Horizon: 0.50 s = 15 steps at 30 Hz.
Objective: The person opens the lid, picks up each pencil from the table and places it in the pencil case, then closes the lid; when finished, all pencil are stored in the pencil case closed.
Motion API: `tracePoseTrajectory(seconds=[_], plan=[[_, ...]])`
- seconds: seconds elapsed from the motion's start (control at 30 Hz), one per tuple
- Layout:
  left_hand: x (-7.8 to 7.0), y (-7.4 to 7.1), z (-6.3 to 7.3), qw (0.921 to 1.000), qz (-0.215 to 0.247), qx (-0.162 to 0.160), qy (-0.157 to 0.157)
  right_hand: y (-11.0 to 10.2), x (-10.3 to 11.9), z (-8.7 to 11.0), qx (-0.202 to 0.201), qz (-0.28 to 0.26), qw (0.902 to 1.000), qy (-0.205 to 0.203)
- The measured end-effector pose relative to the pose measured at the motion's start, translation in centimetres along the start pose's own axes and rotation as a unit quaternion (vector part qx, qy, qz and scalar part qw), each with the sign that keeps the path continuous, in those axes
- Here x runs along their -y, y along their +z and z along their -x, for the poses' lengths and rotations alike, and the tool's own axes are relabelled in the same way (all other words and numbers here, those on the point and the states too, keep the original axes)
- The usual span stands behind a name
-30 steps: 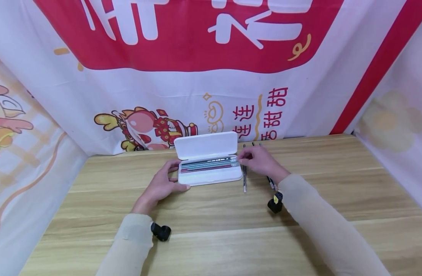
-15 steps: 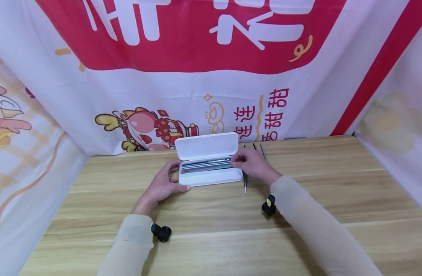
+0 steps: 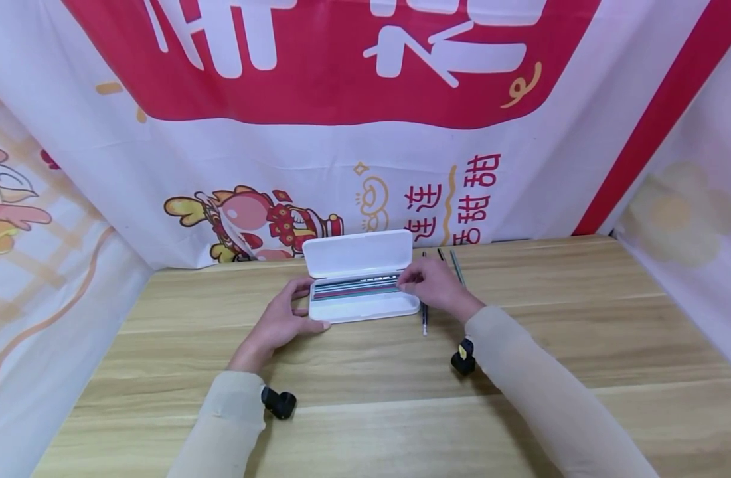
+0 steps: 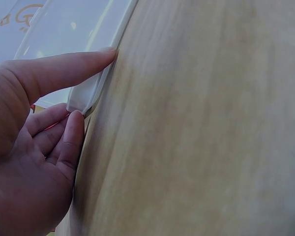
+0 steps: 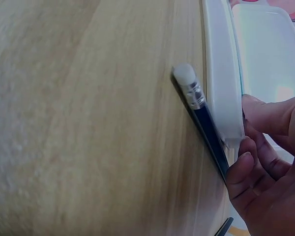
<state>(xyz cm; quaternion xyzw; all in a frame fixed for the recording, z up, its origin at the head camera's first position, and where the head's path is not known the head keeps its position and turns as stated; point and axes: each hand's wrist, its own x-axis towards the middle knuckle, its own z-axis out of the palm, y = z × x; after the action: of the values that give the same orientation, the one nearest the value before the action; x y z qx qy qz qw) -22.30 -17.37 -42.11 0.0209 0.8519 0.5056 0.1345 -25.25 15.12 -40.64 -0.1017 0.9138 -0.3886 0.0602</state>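
A white pencil case [image 3: 365,308] lies on the table with its lid [image 3: 359,253] raised at the back. Several pencils, teal, dark and one reddish, lie lengthwise inside. My left hand [image 3: 280,320] holds the case's left end, thumb along the front edge [image 4: 64,71] and fingers bent by the corner. At the right end, my right hand [image 3: 433,284] pinches the end of a teal pencil [image 3: 359,294] at the front of the row; the fingers hide that end. Beside the case, under this hand, a dark pencil [image 5: 206,125] with a white eraser lies on the table.
Behind the right hand, a teal pencil [image 3: 457,264] and a dark pencil [image 3: 441,254] lie on the wooden table [image 3: 365,425], partly covered. A printed cloth [image 3: 269,159] hangs just behind the case. Black wrist cameras sit on both sleeves.
My right hand has moved left over the case's right end, bringing a teal pencil down to the front of the row. More of the loose teal pencil now shows behind it. The left hand stays put.
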Motion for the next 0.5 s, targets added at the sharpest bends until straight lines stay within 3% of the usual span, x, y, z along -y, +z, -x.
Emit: tracePoseTrajectory(seconds=[0.5], plan=[[0.17, 0.0, -0.07, 1.0, -0.005, 0.001, 0.003, -0.55, 0.1, 0.46, 0.005, -0.007, 1.0, 0.0]])
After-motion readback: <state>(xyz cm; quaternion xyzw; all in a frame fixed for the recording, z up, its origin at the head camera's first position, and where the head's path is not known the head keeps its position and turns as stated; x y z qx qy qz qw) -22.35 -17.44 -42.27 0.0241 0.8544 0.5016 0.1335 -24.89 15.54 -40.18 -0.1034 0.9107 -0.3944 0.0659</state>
